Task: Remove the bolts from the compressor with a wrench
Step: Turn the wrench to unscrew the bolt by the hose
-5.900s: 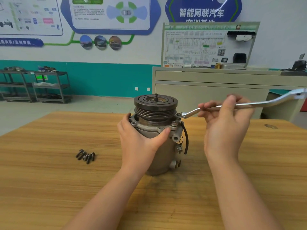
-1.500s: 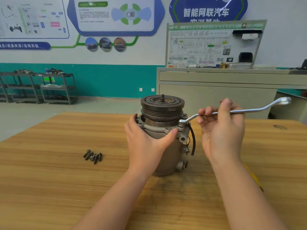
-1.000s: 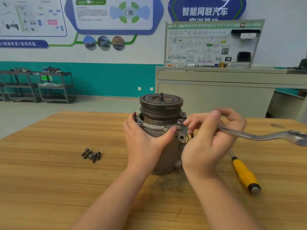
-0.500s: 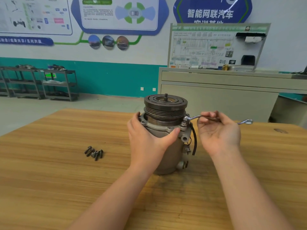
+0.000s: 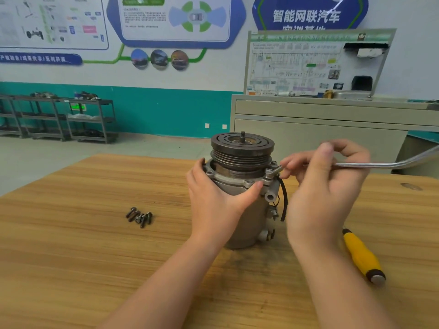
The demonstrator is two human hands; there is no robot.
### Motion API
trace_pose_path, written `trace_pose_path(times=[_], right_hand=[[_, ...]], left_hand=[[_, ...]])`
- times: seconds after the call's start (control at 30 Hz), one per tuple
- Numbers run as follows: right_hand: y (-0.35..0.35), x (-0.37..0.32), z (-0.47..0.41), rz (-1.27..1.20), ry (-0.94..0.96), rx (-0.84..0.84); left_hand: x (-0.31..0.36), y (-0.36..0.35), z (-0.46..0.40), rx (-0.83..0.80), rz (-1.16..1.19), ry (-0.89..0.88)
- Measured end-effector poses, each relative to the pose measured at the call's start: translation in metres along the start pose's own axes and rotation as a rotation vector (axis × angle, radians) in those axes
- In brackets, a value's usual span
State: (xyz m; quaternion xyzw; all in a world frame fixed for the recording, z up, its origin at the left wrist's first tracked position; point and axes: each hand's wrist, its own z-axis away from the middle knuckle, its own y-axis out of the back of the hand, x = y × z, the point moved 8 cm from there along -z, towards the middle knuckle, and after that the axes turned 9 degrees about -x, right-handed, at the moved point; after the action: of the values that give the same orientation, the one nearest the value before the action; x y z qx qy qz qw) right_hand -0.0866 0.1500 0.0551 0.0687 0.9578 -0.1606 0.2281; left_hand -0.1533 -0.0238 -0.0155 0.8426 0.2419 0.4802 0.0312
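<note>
Several bolts [image 5: 139, 216] out on the table [image 5: 71, 245], left hand [image 5: 213, 203] clasping the compressor [image 5: 244, 186], right hand [image 5: 325, 193] gripping the wrench [image 5: 370, 165] on another bolt.

A yellow-handled screwdriver [image 5: 361, 255] lay on the wooden table [image 5: 71, 245], just below and right of the right wrist, its grey butt end toward the camera. Beyond the hands stood a beige cabinet [image 5: 320, 124] carrying a tilted wiring-diagram board [image 5: 297, 65]. Far left of the left hand, grey metal shelving racks [image 5: 59, 117] stood against the teal-banded wall, posters [image 5: 173, 20] above.
</note>
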Motion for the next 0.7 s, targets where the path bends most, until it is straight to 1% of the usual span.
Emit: trace_pose_path(times=[0.13,0.2,0.27,0.37,0.47,0.53,0.6,0.7], right_hand=[[-0.019,-0.015,0.023,0.235,0.188,-0.085],[-0.028,-0.015,0.033,0.288,0.215,-0.121],[-0.029,-0.012,0.036,0.292,0.2,-0.082],[-0.019,-0.012,0.032,0.286,0.204,0.045],[-0.009,-0.015,0.025,0.107,0.197,0.096],[-0.001,-0.007,0.02,-0.004,0.155,0.151],[0.009,0.013,0.01,-0.185,0.013,0.197],[0.018,0.051,-0.01,-0.498,-0.304,0.181]], left_hand=[[-0.001,0.001,-0.001,0.01,-0.003,0.008],[-0.001,0.001,-0.001,0.008,0.007,0.02],[-0.002,0.001,-0.002,0.003,0.012,0.021],[-0.002,0.001,-0.001,0.007,-0.006,0.012],[0.0,0.001,0.0,0.006,-0.003,0.005],[0.0,0.001,0.0,0.005,0.006,0.002],[0.0,0.001,-0.001,0.008,0.012,0.0],[-0.001,0.0,-0.001,0.012,0.023,-0.004]])
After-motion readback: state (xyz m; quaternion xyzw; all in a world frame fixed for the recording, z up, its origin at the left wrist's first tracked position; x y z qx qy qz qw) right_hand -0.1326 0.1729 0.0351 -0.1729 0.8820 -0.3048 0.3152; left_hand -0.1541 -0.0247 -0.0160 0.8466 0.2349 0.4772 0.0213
